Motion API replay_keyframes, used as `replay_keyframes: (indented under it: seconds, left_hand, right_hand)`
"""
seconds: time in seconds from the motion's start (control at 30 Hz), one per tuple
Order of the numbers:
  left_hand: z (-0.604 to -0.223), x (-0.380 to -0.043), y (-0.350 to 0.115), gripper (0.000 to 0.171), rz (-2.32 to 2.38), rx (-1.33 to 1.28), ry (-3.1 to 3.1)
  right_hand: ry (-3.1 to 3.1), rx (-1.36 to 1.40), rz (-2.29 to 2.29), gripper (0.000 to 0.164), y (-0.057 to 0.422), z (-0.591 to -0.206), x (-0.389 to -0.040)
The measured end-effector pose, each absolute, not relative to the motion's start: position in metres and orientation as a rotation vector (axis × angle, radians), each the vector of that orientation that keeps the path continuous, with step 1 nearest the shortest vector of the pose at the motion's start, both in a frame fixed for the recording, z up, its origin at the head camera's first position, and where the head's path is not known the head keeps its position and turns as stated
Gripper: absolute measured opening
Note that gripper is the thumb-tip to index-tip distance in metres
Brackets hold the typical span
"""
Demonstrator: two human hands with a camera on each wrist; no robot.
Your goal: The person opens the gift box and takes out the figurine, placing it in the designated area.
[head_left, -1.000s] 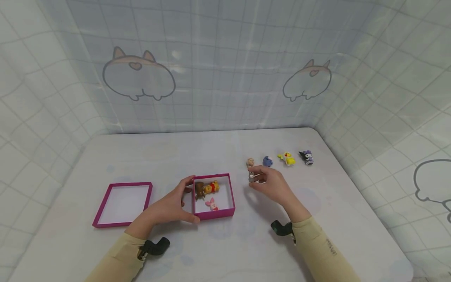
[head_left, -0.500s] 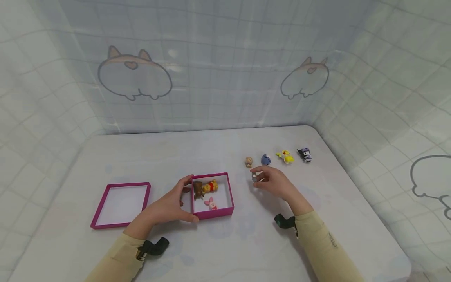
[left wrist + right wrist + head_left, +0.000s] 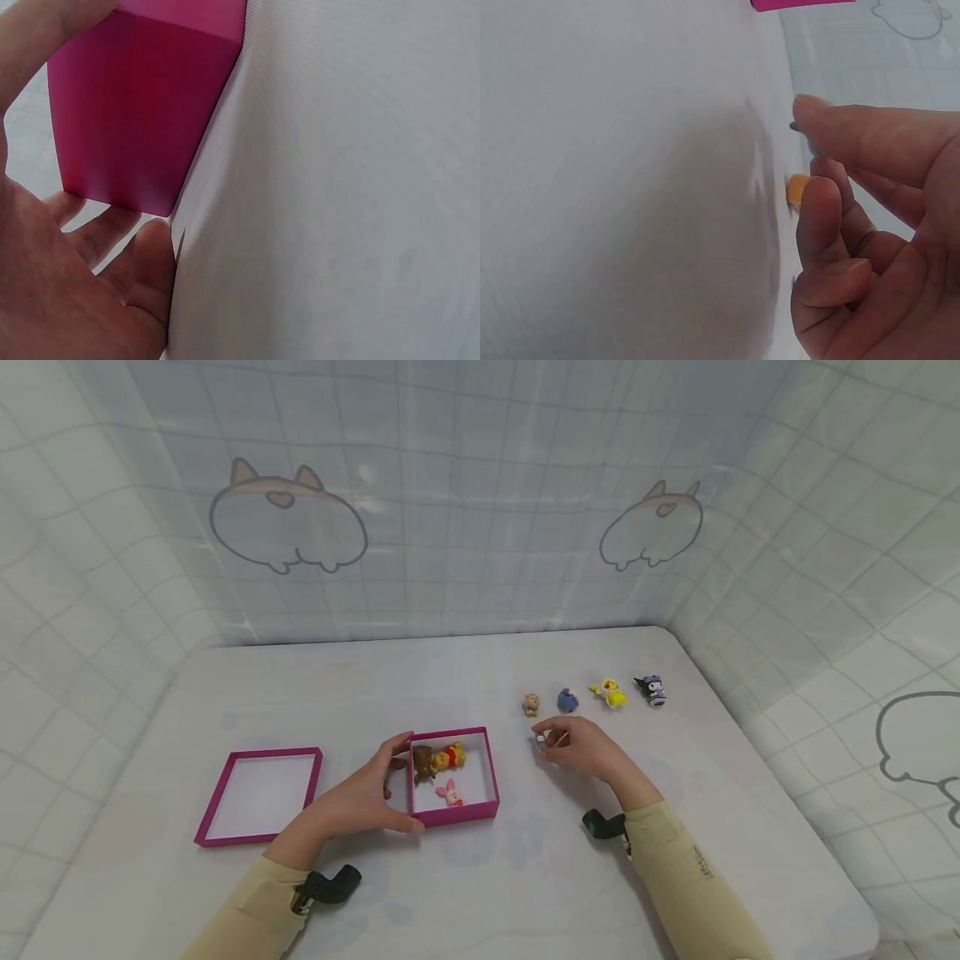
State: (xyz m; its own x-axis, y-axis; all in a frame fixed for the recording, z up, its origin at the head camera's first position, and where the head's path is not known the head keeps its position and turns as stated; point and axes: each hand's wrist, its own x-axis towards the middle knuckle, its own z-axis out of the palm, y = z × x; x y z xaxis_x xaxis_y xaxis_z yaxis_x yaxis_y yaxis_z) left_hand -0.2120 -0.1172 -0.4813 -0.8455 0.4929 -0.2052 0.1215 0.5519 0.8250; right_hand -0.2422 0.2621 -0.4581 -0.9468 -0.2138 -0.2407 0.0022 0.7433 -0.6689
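Observation:
My left hand grips the left side of an open magenta box, thumb at its near corner and fingers at the far one. In the left wrist view, the box's magenta wall stands between thumb and fingertips. Inside lie a brown figurine, a yellow bear figurine in red and a pink piglet figurine. Right of the box, my right hand pinches a small grey figurine between thumb and fingers. The right wrist view shows only a dark bit of it past the thumb.
A magenta-rimmed lid lies left of the box. Beyond my right hand stand a tan figurine, a blue one, a yellow one and a black-and-purple one. A tile-patterned backdrop borders the white table.
My right hand has drawn slightly right, away from the tan figurine, with the grey figurine still pinched. Less of the grey figurine shows now. My left hand and the box have kept their places.

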Motion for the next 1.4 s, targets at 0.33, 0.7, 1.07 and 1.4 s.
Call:
replay_keyframes:
  seconds: [0.33, 0.7, 1.07, 1.4]
  left_hand:
    - [-0.480, -0.211, -0.117, 0.129, 1.222, 0.490, 2.364]
    - [-0.480, -0.211, -0.117, 0.129, 1.219, 0.486, 2.370]
    - [-0.481, -0.212, -0.118, 0.129, 1.211, 0.485, 2.378]
    - [-0.482, -0.212, -0.118, 0.129, 1.223, 0.491, 2.370]
  right_hand:
    - [2.610, -0.180, -0.950, 0.041, 0.260, -0.460, -0.244]
    - [2.642, -0.215, -0.912, 0.053, 0.262, -0.459, -0.244]
    - [2.652, -0.127, -0.938, 0.062, 0.268, -0.452, -0.246]
    - [2.704, -0.218, -0.990, 0.058, 0.263, -0.437, -0.242]
